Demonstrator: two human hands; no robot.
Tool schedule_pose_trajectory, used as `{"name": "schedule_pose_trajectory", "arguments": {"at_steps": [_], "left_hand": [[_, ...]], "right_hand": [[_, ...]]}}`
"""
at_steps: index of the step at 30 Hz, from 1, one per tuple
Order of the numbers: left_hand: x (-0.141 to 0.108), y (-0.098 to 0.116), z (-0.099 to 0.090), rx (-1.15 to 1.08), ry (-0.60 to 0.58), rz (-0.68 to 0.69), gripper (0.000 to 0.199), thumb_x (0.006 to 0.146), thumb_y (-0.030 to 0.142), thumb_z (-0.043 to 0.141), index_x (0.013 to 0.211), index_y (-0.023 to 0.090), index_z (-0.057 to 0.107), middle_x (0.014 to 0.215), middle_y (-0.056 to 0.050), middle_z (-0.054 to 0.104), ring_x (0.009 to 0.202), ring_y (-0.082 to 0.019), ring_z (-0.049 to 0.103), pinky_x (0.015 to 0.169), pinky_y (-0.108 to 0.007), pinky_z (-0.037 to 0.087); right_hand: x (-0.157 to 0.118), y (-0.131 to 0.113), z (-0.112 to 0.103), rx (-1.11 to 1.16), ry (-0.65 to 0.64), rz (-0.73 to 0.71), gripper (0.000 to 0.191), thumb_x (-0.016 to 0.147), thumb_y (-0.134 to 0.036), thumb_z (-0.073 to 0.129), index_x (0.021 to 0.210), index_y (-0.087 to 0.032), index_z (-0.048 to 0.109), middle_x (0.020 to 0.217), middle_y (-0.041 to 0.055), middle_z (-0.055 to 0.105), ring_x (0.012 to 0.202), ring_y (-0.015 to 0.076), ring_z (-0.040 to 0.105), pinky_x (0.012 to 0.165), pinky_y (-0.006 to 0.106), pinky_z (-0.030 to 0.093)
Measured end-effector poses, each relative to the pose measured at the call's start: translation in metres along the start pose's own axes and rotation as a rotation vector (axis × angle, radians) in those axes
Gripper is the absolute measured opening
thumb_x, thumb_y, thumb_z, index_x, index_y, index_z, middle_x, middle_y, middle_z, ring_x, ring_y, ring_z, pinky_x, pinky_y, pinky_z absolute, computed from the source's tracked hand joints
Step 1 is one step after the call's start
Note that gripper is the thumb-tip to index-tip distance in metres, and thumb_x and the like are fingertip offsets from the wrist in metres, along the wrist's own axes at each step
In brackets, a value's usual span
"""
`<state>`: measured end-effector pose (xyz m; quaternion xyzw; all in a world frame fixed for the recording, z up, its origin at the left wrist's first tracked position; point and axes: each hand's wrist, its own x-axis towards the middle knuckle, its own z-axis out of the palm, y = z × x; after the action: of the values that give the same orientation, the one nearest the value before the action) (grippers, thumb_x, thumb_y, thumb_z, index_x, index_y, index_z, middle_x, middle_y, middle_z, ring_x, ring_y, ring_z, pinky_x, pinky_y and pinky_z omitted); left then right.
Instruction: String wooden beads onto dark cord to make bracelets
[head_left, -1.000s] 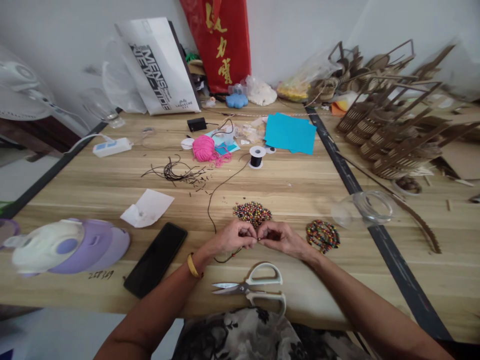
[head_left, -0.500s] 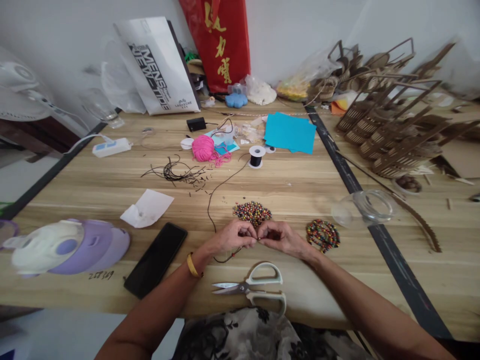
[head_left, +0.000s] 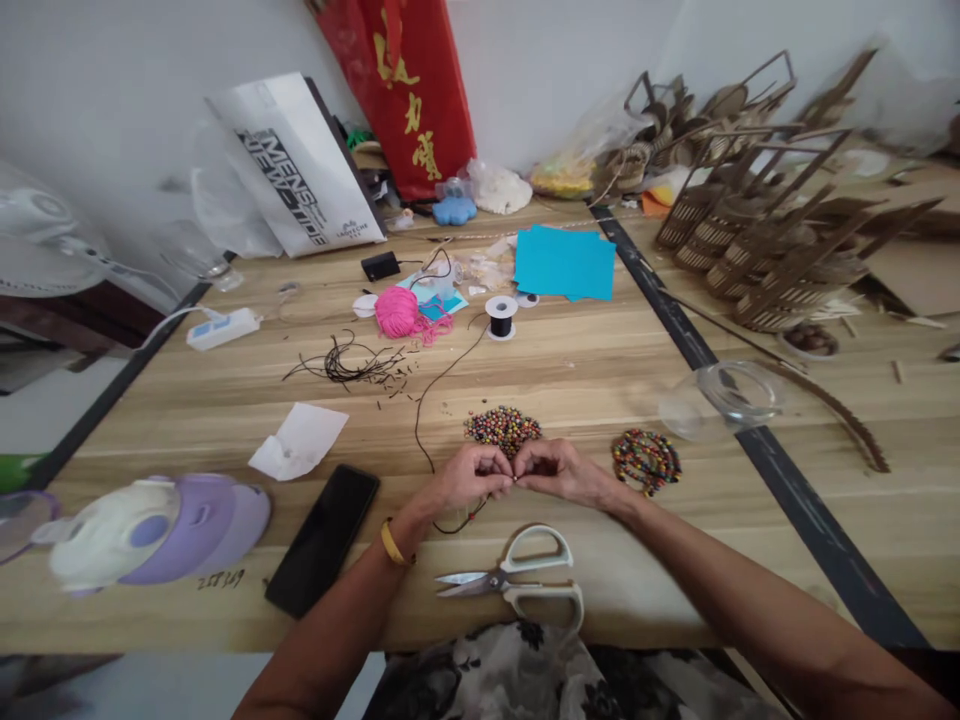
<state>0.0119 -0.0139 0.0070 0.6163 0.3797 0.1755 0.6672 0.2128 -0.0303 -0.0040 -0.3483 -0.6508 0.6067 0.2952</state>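
Observation:
Just in front of a pile of multicoloured beads [head_left: 501, 428], my two hands meet with their fingertips touching. My left hand [head_left: 471, 476] is closed in a pinch on a thin black cord [head_left: 424, 400], which runs back to a small spool [head_left: 501, 318]. A red bead [head_left: 472, 516] sits on the cord's lower loop under that hand. Thumb and forefinger of my right hand [head_left: 559, 470] pinch a tiny bead [head_left: 515, 479] at the meeting point; the fingers partly hide it. Strung beads [head_left: 646, 461] lie coiled to the right. Scissors [head_left: 510, 580] rest partly open near my body.
A black phone [head_left: 324, 540], a white paper [head_left: 300, 440] and a purple-white device [head_left: 161, 530] lie left. Farther back are cut black cords [head_left: 349, 362], pink yarn [head_left: 397, 312] and blue sheets [head_left: 564, 262]. Clear round plastic [head_left: 724, 400] and brown baskets [head_left: 757, 240] stand right.
The whole view has shifted and tilted slightly with my head. Both hands stay pinched together at the same spot before the bead pile, with only slight finger movement.

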Motion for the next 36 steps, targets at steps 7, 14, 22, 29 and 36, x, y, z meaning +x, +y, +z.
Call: {"name": "schedule_pose_trajectory", "arguments": {"at_steps": [7,14,22,29,36], "left_hand": [[-0.0016,0.0019,-0.0021,-0.032,-0.025,-0.011,0.025,0.07,0.031,0.07,0.078,0.011,0.058,0.063,0.0,0.059,0.056,-0.008,0.054,0.054,-0.019,0.041],[-0.0017,0.0054,-0.0033,-0.058,-0.033,0.023,0.028,0.069,0.032,0.073,0.082,0.011,0.059,0.068,0.0,0.06,0.06,-0.008,0.052,0.059,-0.019,0.04],[-0.0035,0.0026,-0.006,-0.076,-0.077,-0.038,0.036,0.075,0.046,0.066,0.082,0.011,0.06,0.061,-0.002,0.062,0.056,-0.01,0.057,0.056,-0.021,0.04],[-0.001,0.0053,-0.0059,0.021,-0.048,-0.027,0.028,0.069,0.036,0.072,0.077,0.011,0.062,0.061,0.0,0.061,0.057,-0.009,0.054,0.058,-0.02,0.04],[-0.0013,0.0007,-0.0081,0.053,-0.037,-0.007,0.024,0.072,0.034,0.069,0.074,0.011,0.063,0.061,0.0,0.06,0.056,-0.008,0.05,0.055,-0.019,0.038]], "right_hand": [[0.0014,-0.0017,-0.0033,-0.041,-0.017,-0.052,0.034,0.084,-0.046,0.059,0.078,-0.012,0.062,0.066,-0.0004,0.054,0.059,0.0096,0.045,0.054,0.021,0.035],[-0.0011,-0.0015,-0.0065,-0.041,-0.034,-0.12,0.027,0.087,-0.039,0.059,0.082,-0.012,0.064,0.079,0.0045,0.059,0.074,0.0137,0.053,0.067,0.025,0.042],[-0.0027,-0.0049,-0.0089,-0.006,-0.039,-0.107,0.03,0.088,-0.042,0.057,0.082,-0.013,0.062,0.076,0.0029,0.057,0.071,0.0127,0.051,0.067,0.024,0.042],[-0.0031,-0.0058,-0.0089,-0.033,-0.032,-0.082,0.029,0.088,-0.04,0.057,0.084,-0.012,0.063,0.077,0.0034,0.058,0.072,0.0127,0.051,0.067,0.024,0.042],[-0.0027,-0.0061,-0.0073,-0.025,-0.016,-0.073,0.031,0.087,-0.042,0.057,0.082,-0.013,0.062,0.072,0.0017,0.056,0.066,0.0111,0.048,0.061,0.022,0.04]]}}
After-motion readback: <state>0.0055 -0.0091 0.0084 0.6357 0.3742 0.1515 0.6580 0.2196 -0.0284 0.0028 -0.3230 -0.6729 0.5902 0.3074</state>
